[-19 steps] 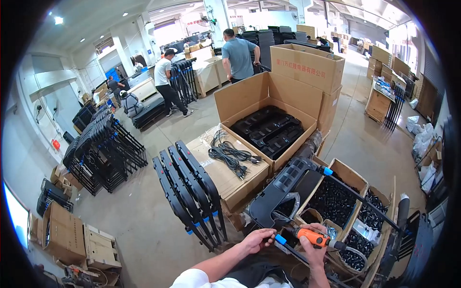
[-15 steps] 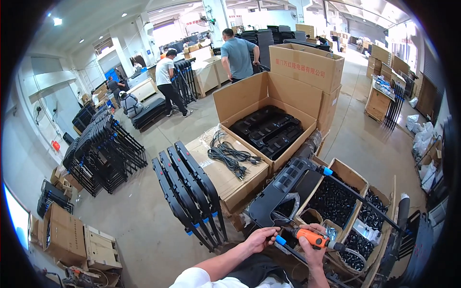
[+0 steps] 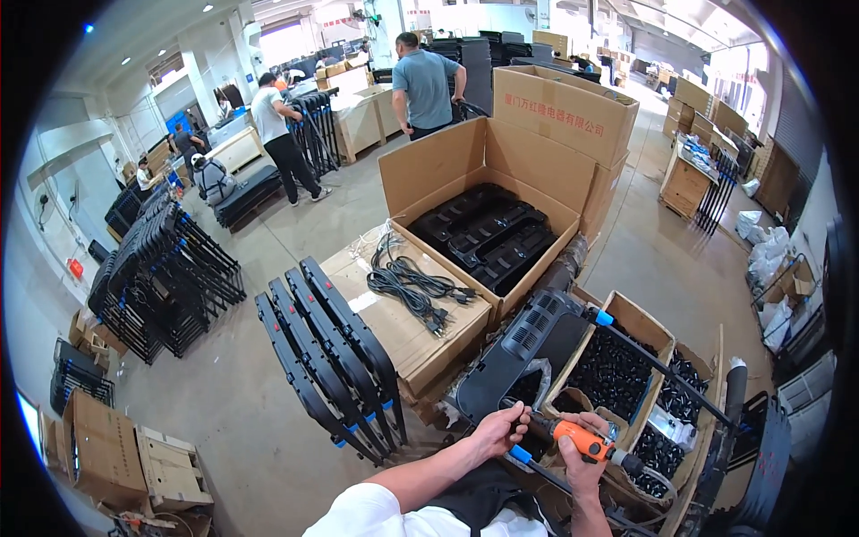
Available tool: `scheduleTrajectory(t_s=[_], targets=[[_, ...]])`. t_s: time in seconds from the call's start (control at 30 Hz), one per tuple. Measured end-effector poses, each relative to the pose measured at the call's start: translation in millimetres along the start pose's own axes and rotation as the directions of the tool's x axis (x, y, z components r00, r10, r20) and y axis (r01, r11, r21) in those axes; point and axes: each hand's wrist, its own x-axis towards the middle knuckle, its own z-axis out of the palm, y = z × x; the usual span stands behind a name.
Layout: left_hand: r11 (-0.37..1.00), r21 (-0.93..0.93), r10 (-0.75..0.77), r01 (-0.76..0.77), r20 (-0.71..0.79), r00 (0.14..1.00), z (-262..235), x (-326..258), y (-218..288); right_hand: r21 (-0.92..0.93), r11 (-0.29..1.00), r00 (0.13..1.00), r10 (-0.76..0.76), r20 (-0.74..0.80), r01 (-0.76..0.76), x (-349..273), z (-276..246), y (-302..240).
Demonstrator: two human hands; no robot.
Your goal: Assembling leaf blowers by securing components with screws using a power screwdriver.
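My right hand [image 3: 580, 456] grips an orange pneumatic screwdriver [image 3: 586, 442], its hose trailing off to the lower right. Its dark tip points left, toward my left hand [image 3: 501, 431]. The fingers of my left hand are pinched together by that tip; whatever is between them is too small or hidden to tell. Just below the tool lies a black tube with a blue collar [image 3: 521, 454]. Beyond my hands rests a black plastic housing with vents [image 3: 530, 336]. A second black tube with a blue end [image 3: 605, 318] slants over the parts boxes on the right.
Cardboard boxes of small black parts [image 3: 610, 371] stand on the right. Ahead, an open carton [image 3: 586, 183] holds black mouldings, and coiled power cords [image 3: 407, 282] lie on a flat carton. Several folded black frames [image 3: 322, 349] lean left of it. Co-workers [image 3: 428, 89] stand farther off.
The view has shifted slightly, so the scene sits a little left and higher. My left hand has moved from beside the blue collar up to the screwdriver's tip.
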Motion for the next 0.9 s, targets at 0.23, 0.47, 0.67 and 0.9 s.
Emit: scheduleTrajectory(t_s=[0.23, 0.47, 0.67, 0.9], targets=[[0.984, -0.175, -0.025, 0.042, 0.095, 0.995, -27, 7, 30, -0.072, 0.996, 0.999, 0.046, 0.016, -0.045, 23, 37, 11], [0.977, -0.2, -0.062, 0.072, 0.057, 0.996, -33, 3, 69, -0.115, 0.99, 0.995, 0.088, 0.04, -0.083, 50, 73, 21], [0.989, -0.11, -0.087, 0.097, 0.092, 0.992, -45, 10, 90, -0.18, 0.98, 0.993, 0.093, 0.067, -0.079, 63, 97, 24], [0.977, -0.18, -0.098, 0.117, 0.112, 0.989, -36, 27, 90, -0.26, 0.96, 0.994, 0.088, -0.059, -0.101, 71, 107, 26]])
